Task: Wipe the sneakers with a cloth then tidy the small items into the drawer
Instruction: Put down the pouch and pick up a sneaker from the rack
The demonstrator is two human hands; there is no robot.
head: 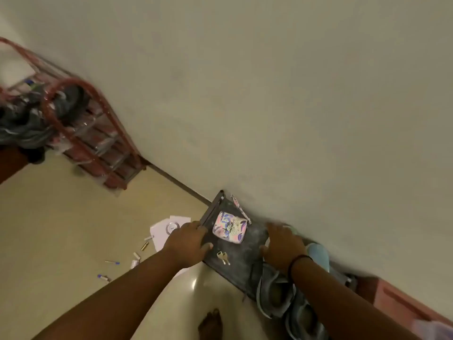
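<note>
Red shoe rack (pixel 81 133) at upper left of the frame, against the wall, dark shoes blurred on it. Dark drawer (pixel 241 260) at lower centre, on the floor by the wall. Grey-blue sneakers (pixel 289 298) just right of it, lower right. Left hand (pixel 187 242) gripping the drawer's left edge, fingers curled over it. Right hand (pixel 283 244) on the drawer's right edge (grip blurred, cannot tell how closed). Patterned pouch (pixel 229 227) inside the drawer, keys (pixel 223 257) below it. White paper (pixel 161 231), pens (pixel 112 262) scattered left of centre.
</note>
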